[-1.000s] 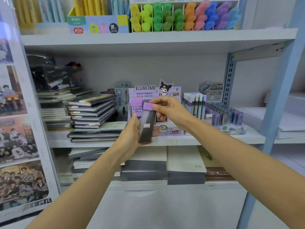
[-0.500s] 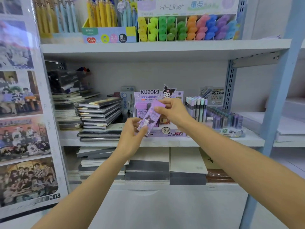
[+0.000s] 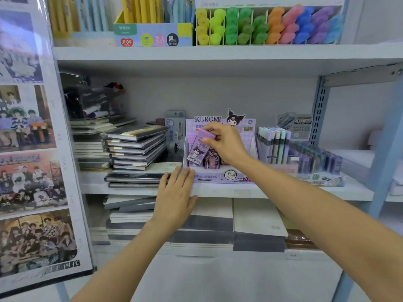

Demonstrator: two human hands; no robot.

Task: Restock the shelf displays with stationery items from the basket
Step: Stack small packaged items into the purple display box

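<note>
Bright, even, diffuse light. Soft shadow beneath upper shelf [image 3: 218, 54], darkest far left. Whitish glare on glossy poster panel [image 3: 32, 149] at left, washing out its top. Wide-angle bowing of shelf edges and right upright [image 3: 388, 138]. Highlighters [image 3: 268, 27] at top slightly blurred; centre sharp.

Lead-refill case [image 3: 198, 148]: slim, flat, lilac with a purple cap; cartoon figure and barcode on its face. Tilted, cap end up and rightward, pinched at the cap by the right hand [image 3: 226, 144], lower end inside the display box [image 3: 220, 180].
Display box: lilac card, headed KUROMI, standing on the shelf [image 3: 283, 191].
</note>
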